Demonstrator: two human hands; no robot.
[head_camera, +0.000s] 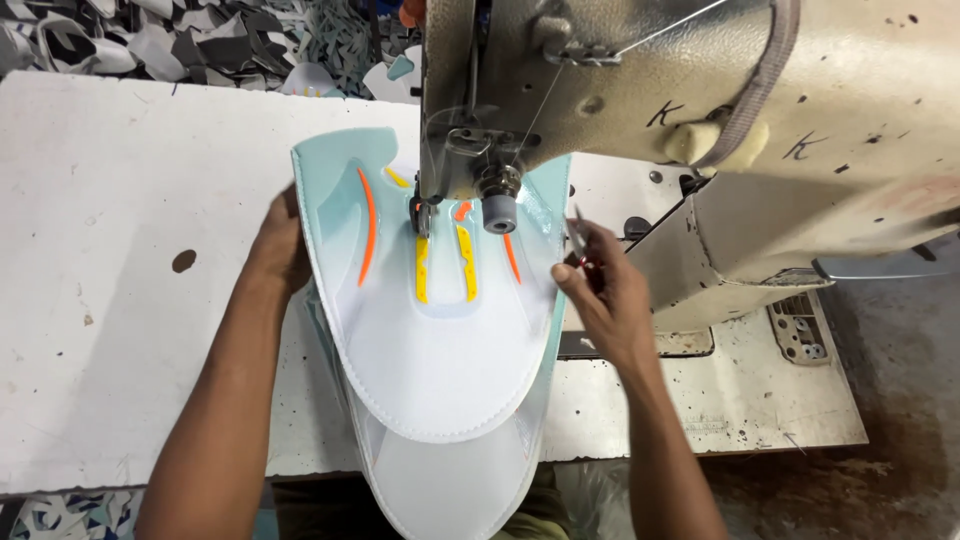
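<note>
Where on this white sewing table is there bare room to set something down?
Free: the white tabletop left of the left hand, bar a dark hole. Also the front-right corner beyond the right hand. Crowded: under the beige sewing machine, where the pale-blue and white shoe upper panel lies.

— Where does the view sit?
— On the person's head, looking steeply down and forward at the sewing machine (700, 120), close in.
— What lies around the machine?
— Its body fills the upper right; the white surface (120, 300) spreads left of and below it; both forearms enter from the bottom edge.
</note>
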